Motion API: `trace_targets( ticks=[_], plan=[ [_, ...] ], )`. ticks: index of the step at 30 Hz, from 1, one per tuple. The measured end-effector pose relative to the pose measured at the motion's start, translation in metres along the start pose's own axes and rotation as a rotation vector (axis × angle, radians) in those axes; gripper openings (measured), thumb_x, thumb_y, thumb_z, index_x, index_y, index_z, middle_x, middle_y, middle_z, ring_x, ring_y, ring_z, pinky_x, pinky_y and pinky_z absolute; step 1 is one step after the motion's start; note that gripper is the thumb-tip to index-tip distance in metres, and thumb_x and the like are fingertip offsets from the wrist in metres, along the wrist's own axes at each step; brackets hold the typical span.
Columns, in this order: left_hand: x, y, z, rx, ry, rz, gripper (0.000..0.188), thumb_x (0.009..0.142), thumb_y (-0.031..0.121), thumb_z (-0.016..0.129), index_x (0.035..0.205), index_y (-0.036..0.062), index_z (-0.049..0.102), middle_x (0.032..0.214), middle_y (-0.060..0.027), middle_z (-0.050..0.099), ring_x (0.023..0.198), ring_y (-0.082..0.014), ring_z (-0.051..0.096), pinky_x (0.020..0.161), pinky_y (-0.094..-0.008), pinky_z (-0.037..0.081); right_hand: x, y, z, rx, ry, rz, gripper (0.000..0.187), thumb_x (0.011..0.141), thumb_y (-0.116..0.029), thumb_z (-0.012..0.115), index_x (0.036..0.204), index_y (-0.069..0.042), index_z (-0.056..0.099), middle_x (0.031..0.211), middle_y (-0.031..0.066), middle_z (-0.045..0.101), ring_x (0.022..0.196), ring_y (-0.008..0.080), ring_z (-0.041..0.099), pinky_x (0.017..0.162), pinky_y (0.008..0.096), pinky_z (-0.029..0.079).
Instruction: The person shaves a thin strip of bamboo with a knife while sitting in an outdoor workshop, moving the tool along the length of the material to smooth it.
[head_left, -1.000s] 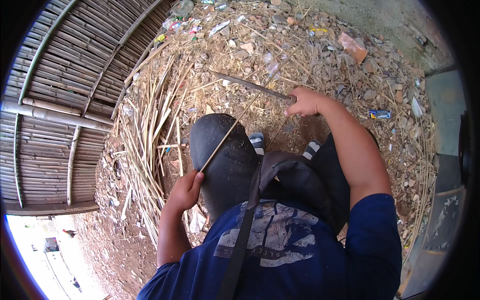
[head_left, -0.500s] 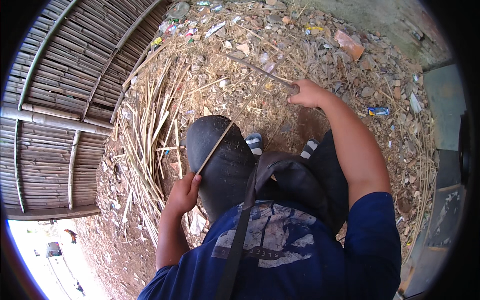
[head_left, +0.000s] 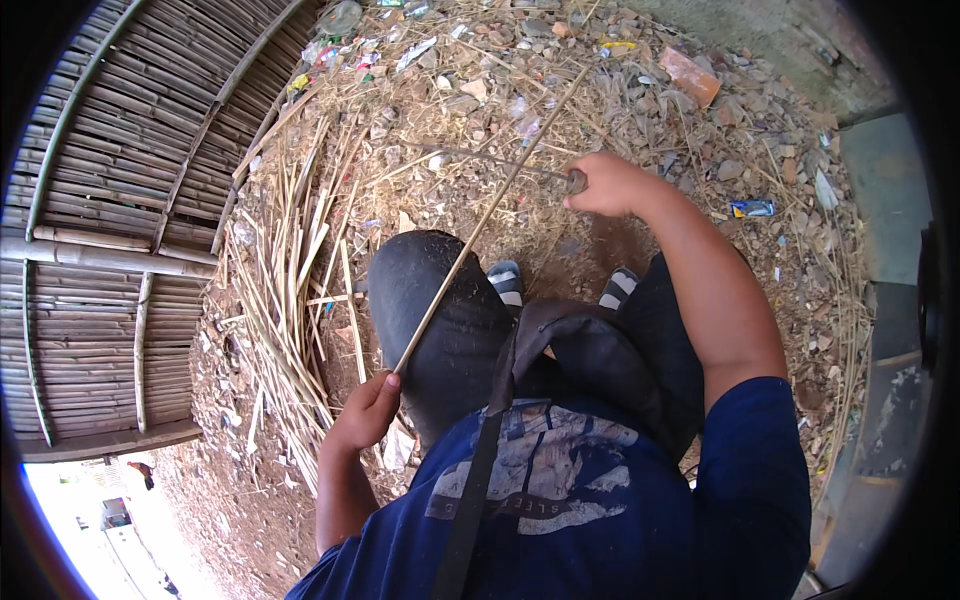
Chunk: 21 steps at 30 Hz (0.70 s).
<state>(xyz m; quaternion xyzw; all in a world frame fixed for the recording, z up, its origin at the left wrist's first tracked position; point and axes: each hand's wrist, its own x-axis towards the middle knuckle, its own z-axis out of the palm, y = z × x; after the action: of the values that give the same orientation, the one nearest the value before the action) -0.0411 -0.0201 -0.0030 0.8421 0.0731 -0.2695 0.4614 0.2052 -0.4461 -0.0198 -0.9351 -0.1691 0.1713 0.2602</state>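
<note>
My left hand (head_left: pixel 366 412) is closed around the near end of a long, thin bamboo strip (head_left: pixel 470 248). The strip slants over my left knee and on toward the far right. Held in my right hand (head_left: pixel 612 187) is a long narrow knife (head_left: pixel 462 153), its stubby handle in my fist and its dark blade pointing left. Blade and strip cross in view just left of that hand; whether they touch, I cannot tell. Below the knife are my sandalled feet, between my dark trouser legs.
To the left, many split bamboo strips (head_left: pixel 290 285) lie in a loose pile beside a bamboo slat wall (head_left: pixel 110 200). Rubble and litter cover the ground, including a reddish brick chunk (head_left: pixel 690 77) and a blue wrapper (head_left: pixel 752 208). Grey panels (head_left: pixel 885 210) stand at right.
The knife blade has swung nearer to level, its tip dropping down and left. My right hand has shifted slightly left. My left hand still grips the strip, now a little lower.
</note>
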Motion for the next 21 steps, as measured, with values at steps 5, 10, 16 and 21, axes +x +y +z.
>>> trace_targets(
  ticks=[5, 10, 16, 21],
  plan=[
    [0.0, -0.005, -0.005, 0.113, 0.061, 0.025, 0.046, 0.108, 0.038, 0.044, 0.083, 0.0011, 0.053, 0.066, -0.0024, 0.05, 0.063, -0.0139, 0.045, 0.06, -0.035, 0.043, -0.011, -0.04, 0.001, -0.134, -0.15, -0.235, 0.046, 0.076, -0.036, 0.079, 0.106, -0.002, 0.07, 0.083, 0.0176, 0.068, 0.081, 0.0355, 0.067, 0.073, 0.0436, 0.051],
    [0.0, 0.004, -0.009, 0.168, 0.067, 0.036, 0.047, 0.108, 0.037, 0.044, 0.083, -0.0017, 0.054, 0.062, -0.0091, 0.049, 0.061, -0.0162, 0.045, 0.059, -0.0377, 0.042, 0.006, 0.024, -0.004, 0.157, -0.073, 0.181, 0.053, 0.074, -0.036, 0.078, 0.11, 0.002, 0.069, 0.101, 0.0193, 0.071, 0.094, 0.0319, 0.068, 0.083, 0.0403, 0.052],
    [-0.002, 0.001, -0.003, 0.229, 0.096, 0.044, 0.047, 0.108, 0.036, 0.043, 0.082, -0.0019, 0.053, 0.062, -0.0155, 0.05, 0.059, -0.0239, 0.045, 0.059, -0.0415, 0.04, 0.0, -0.008, 0.007, 0.045, -0.08, -0.074, 0.051, 0.076, -0.034, 0.076, 0.111, 0.003, 0.068, 0.103, 0.0217, 0.071, 0.097, 0.0348, 0.069, 0.083, 0.0428, 0.054],
    [-0.005, -0.007, -0.004, 0.321, 0.146, 0.119, 0.045, 0.108, 0.033, 0.042, 0.081, -0.0022, 0.052, 0.061, -0.0146, 0.049, 0.058, -0.0237, 0.046, 0.058, -0.0416, 0.04, 0.002, 0.004, 0.02, -0.009, -0.093, -0.08, 0.046, 0.076, -0.034, 0.076, 0.105, 0.0, 0.069, 0.094, 0.0202, 0.07, 0.091, 0.0338, 0.068, 0.079, 0.0435, 0.053]
  ],
)
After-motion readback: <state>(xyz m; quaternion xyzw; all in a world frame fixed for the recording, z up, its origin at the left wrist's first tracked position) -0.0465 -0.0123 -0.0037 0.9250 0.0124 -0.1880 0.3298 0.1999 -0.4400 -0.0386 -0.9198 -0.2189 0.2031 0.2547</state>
